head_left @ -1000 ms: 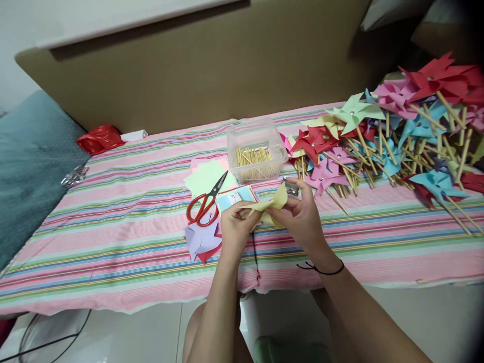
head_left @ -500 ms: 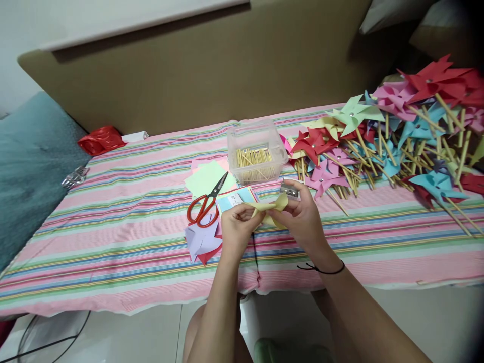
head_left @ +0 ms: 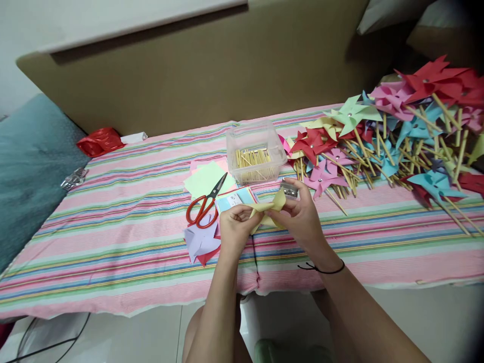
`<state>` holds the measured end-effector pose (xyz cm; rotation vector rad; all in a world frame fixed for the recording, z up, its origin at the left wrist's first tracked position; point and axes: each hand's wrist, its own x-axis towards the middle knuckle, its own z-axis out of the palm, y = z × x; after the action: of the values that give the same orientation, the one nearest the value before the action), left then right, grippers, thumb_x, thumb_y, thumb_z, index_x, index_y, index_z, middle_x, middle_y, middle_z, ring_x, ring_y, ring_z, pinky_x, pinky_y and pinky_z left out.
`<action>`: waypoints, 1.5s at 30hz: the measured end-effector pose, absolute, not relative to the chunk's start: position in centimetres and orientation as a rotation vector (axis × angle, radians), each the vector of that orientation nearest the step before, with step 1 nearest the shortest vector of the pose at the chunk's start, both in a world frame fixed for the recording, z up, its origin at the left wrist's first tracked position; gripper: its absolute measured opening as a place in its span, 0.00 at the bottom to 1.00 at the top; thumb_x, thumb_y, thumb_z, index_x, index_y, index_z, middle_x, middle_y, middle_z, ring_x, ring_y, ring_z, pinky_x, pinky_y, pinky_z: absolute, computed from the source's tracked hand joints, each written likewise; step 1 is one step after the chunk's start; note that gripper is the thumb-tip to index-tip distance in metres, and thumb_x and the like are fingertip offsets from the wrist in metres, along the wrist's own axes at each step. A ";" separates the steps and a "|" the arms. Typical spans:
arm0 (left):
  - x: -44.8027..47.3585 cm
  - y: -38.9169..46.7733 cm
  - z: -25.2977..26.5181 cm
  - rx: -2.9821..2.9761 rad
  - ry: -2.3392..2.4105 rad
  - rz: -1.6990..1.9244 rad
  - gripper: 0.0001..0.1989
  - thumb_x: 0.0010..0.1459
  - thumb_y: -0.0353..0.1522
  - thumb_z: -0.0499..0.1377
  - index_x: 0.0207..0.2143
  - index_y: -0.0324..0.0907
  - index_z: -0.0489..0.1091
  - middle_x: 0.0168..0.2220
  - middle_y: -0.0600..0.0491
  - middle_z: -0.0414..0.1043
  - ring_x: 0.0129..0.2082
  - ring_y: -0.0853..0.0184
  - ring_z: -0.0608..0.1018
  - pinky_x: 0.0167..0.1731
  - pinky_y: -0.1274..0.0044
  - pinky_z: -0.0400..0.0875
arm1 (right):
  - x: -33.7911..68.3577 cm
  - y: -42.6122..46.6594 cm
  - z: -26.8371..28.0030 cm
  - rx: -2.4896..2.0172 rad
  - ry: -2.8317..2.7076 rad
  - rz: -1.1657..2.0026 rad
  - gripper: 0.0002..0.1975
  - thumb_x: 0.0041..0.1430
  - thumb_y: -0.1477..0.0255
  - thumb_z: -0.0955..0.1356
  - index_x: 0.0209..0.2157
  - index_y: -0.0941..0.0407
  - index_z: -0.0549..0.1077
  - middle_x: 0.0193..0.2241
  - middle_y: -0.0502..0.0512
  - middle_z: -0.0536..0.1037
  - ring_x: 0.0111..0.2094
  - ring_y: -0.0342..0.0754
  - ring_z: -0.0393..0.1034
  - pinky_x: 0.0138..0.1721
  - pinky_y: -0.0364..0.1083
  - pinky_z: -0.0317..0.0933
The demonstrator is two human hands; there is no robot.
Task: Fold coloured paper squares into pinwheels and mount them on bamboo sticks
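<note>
Between both hands is a yellow paper pinwheel [head_left: 279, 201], its flaps curled toward the middle. My left hand [head_left: 237, 228] pinches its left side, and my right hand [head_left: 304, 217] pinches the right side; the fingers hide its centre. Just behind my right hand sits a small clear box of metal pins [head_left: 289, 190]. Left of my left hand lie red-handled scissors [head_left: 206, 205], partly over a lilac paper pinwheel [head_left: 200, 239]. A packet of coloured paper [head_left: 233, 197] lies beyond my left hand, next to pale green paper sheets [head_left: 206, 179].
A clear plastic tub [head_left: 257, 136] with several short wooden sticks stands beyond my hands. Finished pinwheels [head_left: 385, 131] are heaped on the right. A red plastic bag [head_left: 100, 141] and a white stick-like item [head_left: 134, 137] lie at the back left of the striped cloth [head_left: 113, 222].
Almost nothing differs. The view has shifted very slightly, and both hands keep their pinch on the yellow pinwheel.
</note>
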<state>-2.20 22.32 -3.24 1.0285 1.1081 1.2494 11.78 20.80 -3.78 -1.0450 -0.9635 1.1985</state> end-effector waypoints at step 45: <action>-2.4 22.4 -3.2 0.926 1.027 1.170 0.15 0.41 0.34 0.71 0.31 0.38 0.74 0.28 0.53 0.77 0.26 0.71 0.78 0.25 0.81 0.73 | 12.7 21.3 -4.5 -1.067 -0.909 1.273 0.56 0.41 0.63 0.78 0.65 0.49 0.44 0.32 0.52 0.82 0.35 0.58 0.79 0.39 0.59 0.75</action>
<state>-2.44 22.38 -3.17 0.9259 1.0268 1.1695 12.71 21.29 -4.49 -1.0674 -0.9091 1.2732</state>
